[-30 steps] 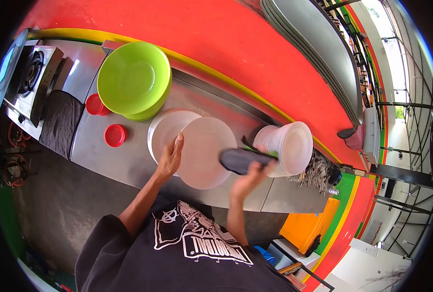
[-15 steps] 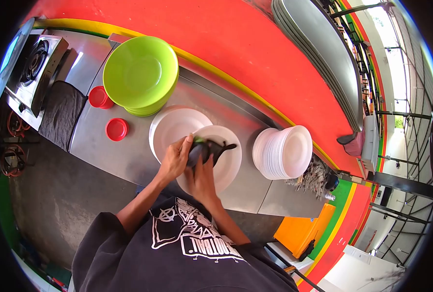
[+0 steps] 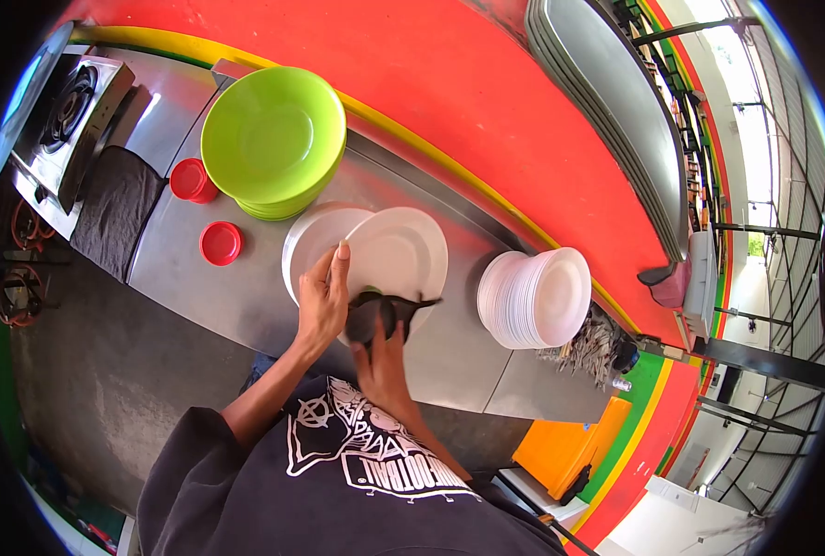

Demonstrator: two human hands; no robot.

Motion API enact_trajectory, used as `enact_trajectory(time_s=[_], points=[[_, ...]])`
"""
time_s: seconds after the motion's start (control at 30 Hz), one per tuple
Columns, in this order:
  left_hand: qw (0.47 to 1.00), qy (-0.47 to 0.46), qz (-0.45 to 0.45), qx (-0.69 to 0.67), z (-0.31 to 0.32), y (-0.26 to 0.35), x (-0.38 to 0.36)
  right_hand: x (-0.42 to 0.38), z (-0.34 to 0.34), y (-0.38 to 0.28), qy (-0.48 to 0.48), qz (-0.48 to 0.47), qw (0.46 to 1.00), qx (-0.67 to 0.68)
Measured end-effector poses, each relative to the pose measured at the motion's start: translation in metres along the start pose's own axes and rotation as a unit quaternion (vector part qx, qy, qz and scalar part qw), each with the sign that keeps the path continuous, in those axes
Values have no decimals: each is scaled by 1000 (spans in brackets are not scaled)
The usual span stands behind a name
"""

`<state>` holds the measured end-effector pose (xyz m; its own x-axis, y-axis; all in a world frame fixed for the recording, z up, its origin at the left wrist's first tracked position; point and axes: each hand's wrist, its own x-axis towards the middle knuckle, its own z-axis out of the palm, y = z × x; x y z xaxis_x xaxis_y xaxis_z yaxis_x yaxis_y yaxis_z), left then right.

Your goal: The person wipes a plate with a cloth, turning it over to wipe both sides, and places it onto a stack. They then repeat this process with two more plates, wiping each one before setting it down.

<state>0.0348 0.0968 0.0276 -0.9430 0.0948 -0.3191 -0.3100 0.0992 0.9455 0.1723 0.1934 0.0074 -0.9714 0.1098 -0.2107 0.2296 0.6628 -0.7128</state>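
My left hand [image 3: 323, 304] grips the left rim of a white plate [image 3: 403, 243], its thumb pointing up along the edge. The plate is held tilted above the counter. Against its lower part, my right hand [image 3: 382, 369] presses a bunched black cloth [image 3: 374, 317] with a loose end sticking out to the right. A small patch of green shows at the top of the cloth. Beneath and left of the held plate lie more white plates [image 3: 312, 243], partly hidden by it and my left hand.
Lime-green bowls [image 3: 273, 139] are stacked behind the plates, near red cups [image 3: 220, 244]. A tall stack of white plates [image 3: 561, 296] stands at right beside cutlery [image 3: 590, 345]. A dark cloth [image 3: 116, 213] and a gas stove [image 3: 71, 120] are at left. Grey trays [image 3: 616, 102] rest on the red ledge.
The held plate has shifted up and slightly left, showing more of its face. The cloth and my right hand have moved down to its lower edge. My left hand has moved left and down.
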Motion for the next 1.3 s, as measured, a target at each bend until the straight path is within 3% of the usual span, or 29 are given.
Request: enact_trajectory(time_s=[0.03,0.13,0.17,0.27,0.37,0.5,0.53,0.6,0.7,0.8,0.83,0.97,1.07,1.1,1.3], points=[[1000,-16,-4,-6,0,1,-2,3,-1,-9,-3,-21,999,39],[996,-87,-13,-35,5,-12,-8,32,-6,-8,45,-74,996,-14],[996,-83,21,-23,7,-11,-11,49,-12,-8,92,-73,992,-50],[994,-90,-26,61,-2,3,-13,79,-32,10,170,-5,983,-67],[999,-28,-15,26,-6,15,-13,83,-50,28,205,20,967,-152],[999,41,3,-34,-12,11,0,50,-34,20,175,1,973,-150],[998,42,5,-35,-11,9,2,39,-26,11,128,-19,984,-125],[999,39,7,-37,-9,2,3,23,-13,-6,36,-55,995,-73],[998,-21,-13,-50,1,-13,-8,26,-3,-23,36,-71,997,20],[998,-65,-8,10,2,-8,-18,62,-18,-7,121,-35,992,-25],[992,-101,-63,36,-4,5,-20,75,-23,4,169,-34,984,-53],[994,-88,-37,63,-10,12,-21,95,-59,37,259,7,961,-98],[997,-64,-34,22,-19,10,-18,81,-86,31,183,74,956,217],[998,-55,-40,9,-23,6,-15,77,-89,37,193,8,961,197],[997,-70,-30,-10,-48,-2,3,41,-90,35,167,18,961,221]])
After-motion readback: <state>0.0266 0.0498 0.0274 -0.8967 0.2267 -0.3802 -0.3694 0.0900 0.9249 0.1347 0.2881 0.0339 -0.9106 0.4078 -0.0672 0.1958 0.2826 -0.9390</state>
